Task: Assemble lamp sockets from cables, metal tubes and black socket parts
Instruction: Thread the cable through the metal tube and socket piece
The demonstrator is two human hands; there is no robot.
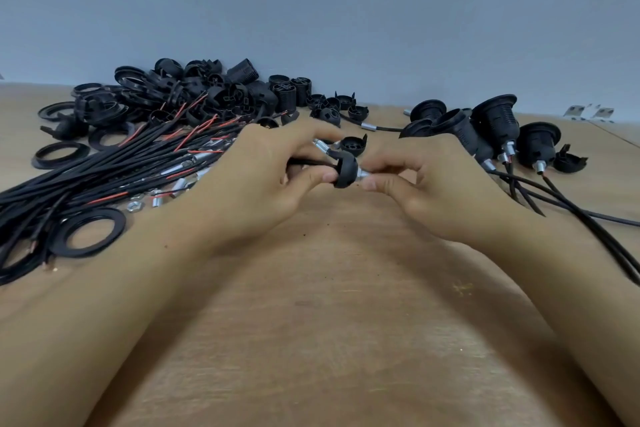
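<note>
**Mei:** Head camera looks down on the wooden table [322, 288]. Both hands meet above it, near the middle. The left hand [263, 180] grips a black socket cap [344, 172] between thumb and fingers, and a black cable [304, 161] runs from the cap under that hand. The right hand [426, 184] pinches a short metal tube [363, 174] that sticks out of the cap on its right side.

**Arun:** So which step is it?

**Mei:** I judge that the tube is being fixed into the cap, with the cable already through it. Whether it is fully seated, I cannot tell.

**Arun:** And after this?

**Mei:** Probably the tube needs to be turned tight while the left hand keeps the cap from rotating. Then a socket body from the pile of black parts [194, 94], far to the left of the cap, must join it. Finished sockets [491, 128] lie to the right of the cap.
</note>
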